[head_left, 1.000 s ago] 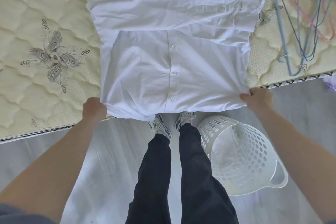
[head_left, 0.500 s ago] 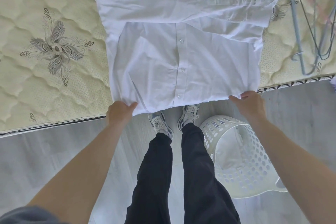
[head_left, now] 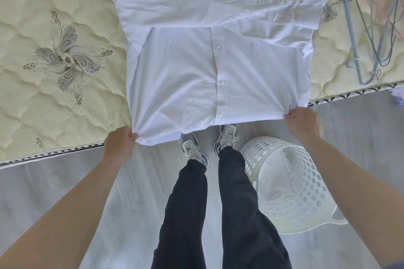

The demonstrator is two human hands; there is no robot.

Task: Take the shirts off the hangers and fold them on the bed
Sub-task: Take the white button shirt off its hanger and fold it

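A white button-up shirt lies front up on the cream quilted bed, its sleeves folded across the chest. The hem hangs past the bed's near edge. My left hand pinches the hem's left corner. My right hand pinches the hem's right corner. Both corners are lifted slightly, and the fabric is pulled taut between them. Several wire hangers lie on the bed at the right.
A white perforated laundry basket stands on the pale floor to the right of my legs and shoes, close to the bed. The bed's trimmed edge runs across the view.
Both hands have closed on the hem corners and drawn them toward me, lifting the hem and tightening the fabric. The view has shifted slightly.
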